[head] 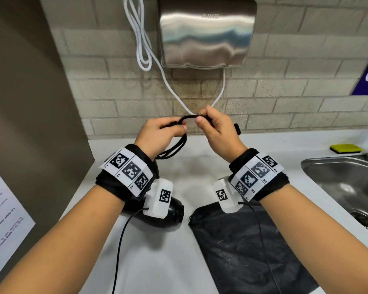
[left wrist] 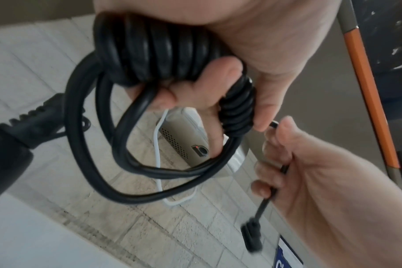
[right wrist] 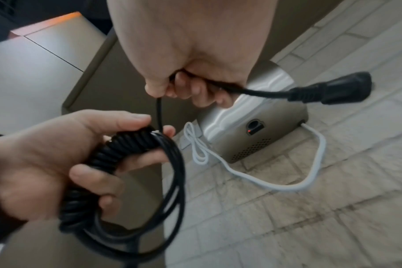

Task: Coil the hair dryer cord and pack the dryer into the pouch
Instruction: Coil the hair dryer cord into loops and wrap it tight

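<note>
left wrist view shows the left hand (left wrist: 230, 59) gripping the coiled cord (left wrist: 163, 50) while the right hand (left wrist: 321, 172) clutches its plug end (right wrist: 328, 90), so keep tension wrapping the tail; dryer (head: 170, 213) and pouch (head: 242, 247) lie on the counter (head: 157, 262).

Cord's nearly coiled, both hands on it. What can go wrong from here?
1. The left hand holds the black coiled cord loosely, with long loops hanging below; they could spring open.
2. The right hand grips the cord near the black plug, which juts out free and might snag.
3. The black hair dryer lies tethered on the white counter; pulling the cord may drag it. The black fabric pouch lies flat.
</note>
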The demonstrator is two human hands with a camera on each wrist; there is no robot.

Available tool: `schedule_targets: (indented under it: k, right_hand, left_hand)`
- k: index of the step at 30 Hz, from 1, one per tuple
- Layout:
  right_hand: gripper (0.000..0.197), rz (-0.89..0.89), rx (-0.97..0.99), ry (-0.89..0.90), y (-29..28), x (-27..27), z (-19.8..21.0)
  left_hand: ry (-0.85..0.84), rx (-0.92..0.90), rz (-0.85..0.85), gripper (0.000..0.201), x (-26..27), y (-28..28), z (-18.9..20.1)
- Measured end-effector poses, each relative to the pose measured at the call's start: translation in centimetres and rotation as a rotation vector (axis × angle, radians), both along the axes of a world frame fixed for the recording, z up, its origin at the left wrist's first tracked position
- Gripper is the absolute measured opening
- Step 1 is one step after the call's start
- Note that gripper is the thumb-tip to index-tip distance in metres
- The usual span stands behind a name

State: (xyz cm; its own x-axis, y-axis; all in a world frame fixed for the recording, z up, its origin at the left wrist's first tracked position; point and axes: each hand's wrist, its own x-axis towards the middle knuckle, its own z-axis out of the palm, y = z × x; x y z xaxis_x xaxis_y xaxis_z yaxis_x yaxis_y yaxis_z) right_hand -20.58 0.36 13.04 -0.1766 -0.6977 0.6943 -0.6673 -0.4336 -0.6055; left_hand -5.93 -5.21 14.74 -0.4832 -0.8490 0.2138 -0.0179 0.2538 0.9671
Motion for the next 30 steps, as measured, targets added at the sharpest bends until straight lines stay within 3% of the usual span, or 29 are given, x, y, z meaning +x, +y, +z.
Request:
schedule_targets:
  k: [2,4,7,11,15,19,25,27,30]
  right_hand:
    - [0.020,-0.079,0.133,0.111,0.1,-1.3,-0.7]
    - [0.018,-0.244,0.295,0.358,0.2,-2.7,-1.9]
    - [0.024,-0.417,0.370,0.672,0.6,-3.8,-3.8]
    - [0.030,-0.477,0.531,0.791,0.9,-3.6,-4.5]
    - [0.016,-0.243,0.664,0.475,0.9,-3.1,-3.4]
    - [0.028,-0.086,0.422,0.073,1.1,-1.3,-2.0]
    - [0.024,0.271,0.149,-0.110,0.4,2.1,-1.1]
    - [0.022,0.246,0.069,-0.154,-0.2,2.9,-1.6]
    - [0.025,-0.024,0.046,-0.140,-0.8,3.6,-1.8]
  left_hand:
    - [0.079,0.043,0.024,0.014,0.4,-0.5,0.2]
    - [0.121,0.072,0.038,0.016,0.7,-0.9,0.5]
    - [0.132,0.060,0.048,0.021,0.9,-1.3,0.3]
    - [0.138,0.049,0.056,0.022,0.5,-1.4,-0.1]
    - [0.147,0.035,0.052,0.026,0.2,-1.3,-0.4]
    - [0.159,0.079,0.081,0.016,0.5,-1.8,-0.5]
    - [0.166,0.096,0.046,0.012,0.7,-1.6,0.0]
    - [0.163,0.128,0.009,0.011,0.7,-1.2,0.2]
    - [0.171,0.176,-0.038,0.012,0.5,-0.8,0.1]
